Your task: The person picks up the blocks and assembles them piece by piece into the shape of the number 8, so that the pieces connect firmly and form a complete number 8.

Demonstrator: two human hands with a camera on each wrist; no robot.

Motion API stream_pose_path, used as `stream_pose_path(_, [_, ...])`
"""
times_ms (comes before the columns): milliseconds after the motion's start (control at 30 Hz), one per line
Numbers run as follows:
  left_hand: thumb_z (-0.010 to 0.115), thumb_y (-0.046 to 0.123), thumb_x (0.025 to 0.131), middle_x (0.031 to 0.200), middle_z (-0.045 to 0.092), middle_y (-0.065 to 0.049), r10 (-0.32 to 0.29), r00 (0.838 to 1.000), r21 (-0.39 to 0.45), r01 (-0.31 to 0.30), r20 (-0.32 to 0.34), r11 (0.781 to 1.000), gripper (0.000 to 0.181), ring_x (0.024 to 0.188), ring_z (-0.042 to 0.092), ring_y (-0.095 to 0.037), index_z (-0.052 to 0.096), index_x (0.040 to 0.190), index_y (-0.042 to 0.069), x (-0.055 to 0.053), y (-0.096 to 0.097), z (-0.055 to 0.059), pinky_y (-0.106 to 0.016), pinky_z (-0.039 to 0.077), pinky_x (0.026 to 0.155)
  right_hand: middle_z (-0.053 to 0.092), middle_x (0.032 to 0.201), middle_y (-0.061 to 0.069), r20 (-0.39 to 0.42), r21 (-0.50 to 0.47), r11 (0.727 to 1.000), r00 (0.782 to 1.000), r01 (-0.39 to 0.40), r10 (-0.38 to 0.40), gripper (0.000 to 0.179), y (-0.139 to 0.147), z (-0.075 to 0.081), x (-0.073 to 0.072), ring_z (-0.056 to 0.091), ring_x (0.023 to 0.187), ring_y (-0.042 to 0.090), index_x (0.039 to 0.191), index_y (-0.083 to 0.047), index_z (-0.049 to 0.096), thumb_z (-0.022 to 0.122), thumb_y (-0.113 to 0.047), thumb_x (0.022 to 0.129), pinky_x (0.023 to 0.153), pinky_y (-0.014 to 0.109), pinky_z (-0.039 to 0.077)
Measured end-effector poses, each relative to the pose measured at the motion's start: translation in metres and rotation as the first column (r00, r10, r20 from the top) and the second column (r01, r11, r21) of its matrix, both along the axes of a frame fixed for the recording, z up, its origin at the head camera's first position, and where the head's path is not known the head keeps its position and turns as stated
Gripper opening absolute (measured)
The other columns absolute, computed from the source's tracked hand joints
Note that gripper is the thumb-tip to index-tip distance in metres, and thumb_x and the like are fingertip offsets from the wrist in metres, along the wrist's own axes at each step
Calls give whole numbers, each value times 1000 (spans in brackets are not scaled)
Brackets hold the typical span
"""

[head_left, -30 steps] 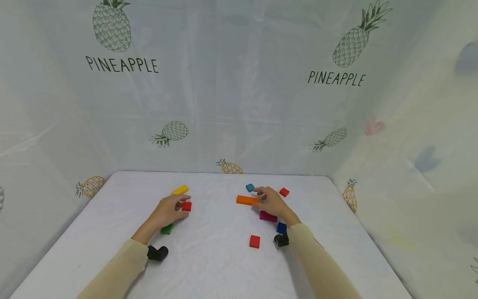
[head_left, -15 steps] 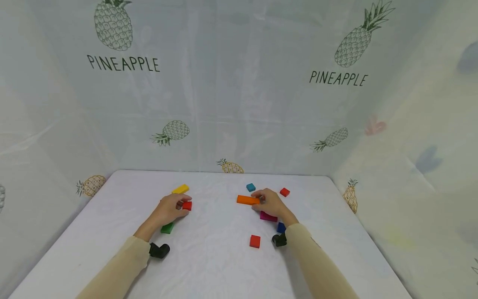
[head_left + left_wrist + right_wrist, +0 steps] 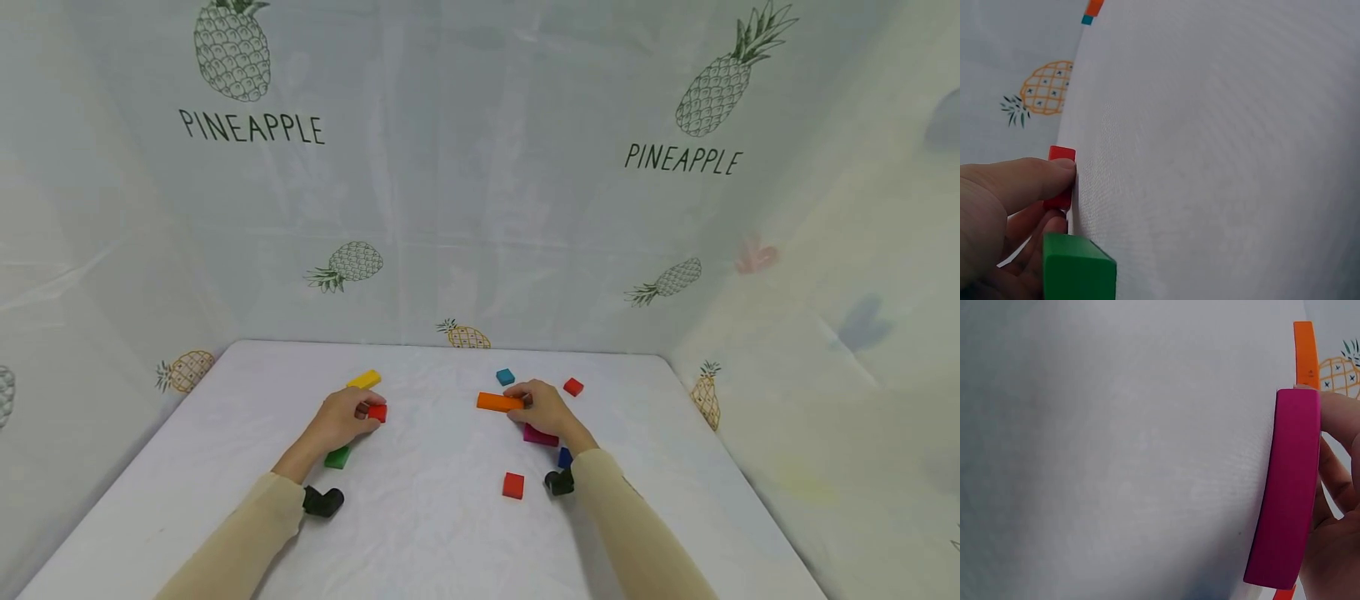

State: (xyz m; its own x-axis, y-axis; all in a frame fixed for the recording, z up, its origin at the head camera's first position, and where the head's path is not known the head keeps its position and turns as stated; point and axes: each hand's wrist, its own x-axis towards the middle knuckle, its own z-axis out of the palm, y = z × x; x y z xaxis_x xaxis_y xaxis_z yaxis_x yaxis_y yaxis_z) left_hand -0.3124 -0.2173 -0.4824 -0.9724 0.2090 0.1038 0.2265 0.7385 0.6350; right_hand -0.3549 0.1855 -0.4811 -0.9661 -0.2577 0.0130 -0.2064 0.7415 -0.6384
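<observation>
My left hand [image 3: 334, 422] pinches a small red block [image 3: 378, 413] between thumb and fingers on the left of the table. In the left wrist view the thumb lies across the red block's face, and a green block [image 3: 1080, 269] sits nearer the camera. My right hand [image 3: 553, 412] grips the right end of a long orange block [image 3: 495, 402], thumb on the near side and fingers on the far side. A magenta block [image 3: 1286, 487] stands in front of that hand in the right wrist view, hiding part of the thumb and fingers.
A yellow block [image 3: 365, 380] lies beyond my left hand. Behind the orange block is a teal block [image 3: 506, 377], with a red block [image 3: 573, 387] to its right. Another red block [image 3: 513, 486] lies nearer me. A blue block [image 3: 565, 458] is partly hidden by the right sleeve.
My right fingers, first spread near the teal block, have drawn back and closed on the orange block's end. The left hand stays at the red block, its fingers slightly closer round it.
</observation>
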Motion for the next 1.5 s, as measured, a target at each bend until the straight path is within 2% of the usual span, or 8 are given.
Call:
stream_pose_path(333, [81,10,94,113,72,-6,34,999,-2,-34,15,999,34,101,61,-24,75,128,9,0,1,-1,-48,55,96,67,117,3,-10,14,1000,1000,-12,12,34,1,1,1,59,104,22,130,-20,76,81,-19,96,96,43,55])
stream_pose_path(767, [81,11,94,111,71,-5,43,999,-28,-42,26,999,35,101,61,-24,75,128,10,0,3,-2,-49,55,97,66,117,3,-8,13,1000,1000,-4,5,30,0,0,1,57,104,22,125,-22,77,81,-19,96,96,42,55])
stream_pose_path(1000, [81,11,94,111,71,-5,36,999,-24,-35,28,999,33,102,60,-25,75,127,11,0,5,4,-49,54,96,66,116,2,-17,16,1000,1000,-21,21,30,0,4,2,58,103,21,125,-21,76,81,-20,96,95,42,55])
stream_pose_path(1200, [81,11,94,111,70,-5,47,998,-24,-46,52,999,34,103,59,-26,75,127,11,1,7,6,-49,55,97,66,117,1,-40,12,999,998,-45,45,29,-2,8,6,59,105,21,124,-20,76,81,-18,96,97,42,56])
stream_pose_path(1500, [82,12,94,112,70,-6,45,998,-21,-44,48,999,34,103,59,-26,75,127,11,1,5,4,-50,54,97,68,115,2,-78,-1,996,993,-88,88,29,-12,14,15,60,104,21,122,-17,77,83,-17,94,96,41,56])
